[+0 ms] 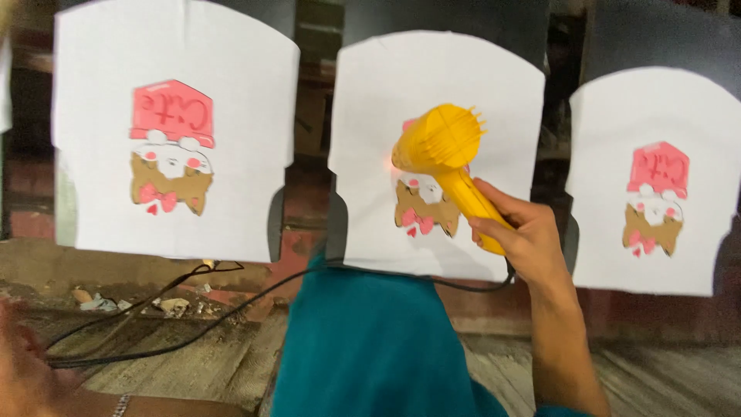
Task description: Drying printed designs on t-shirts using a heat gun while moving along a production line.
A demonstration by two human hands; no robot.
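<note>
- Nearest, at the bottom of the view, a teal cloth (pixel 370 347) covers the person's lap; the left hand (pixel 23 371) sits blurred in the lower left corner, and whether it grips anything cannot be told
- Below, a rough wooden floor (pixel 193 355) with scraps of debris (pixel 131 303) by the wall's foot; a black cord (pixel 154 324) trails across it and loops up behind the middle sheet
- Further out, the right hand (pixel 525 235) is clenched around the handle of a yellow hair dryer (pixel 448 158); the dryer is raised in front of the middle paper sheet (pixel 440 85), its ribbed head close to the pink-and-brown printed design (pixel 423 208), with a faint red glow beside it
- Farthest, three white cut-out sheets hang side by side on a dark, worn wall (pixel 309 116); the left paper sheet (pixel 170 62) and the right paper sheet (pixel 656 108) each carry the same design
</note>
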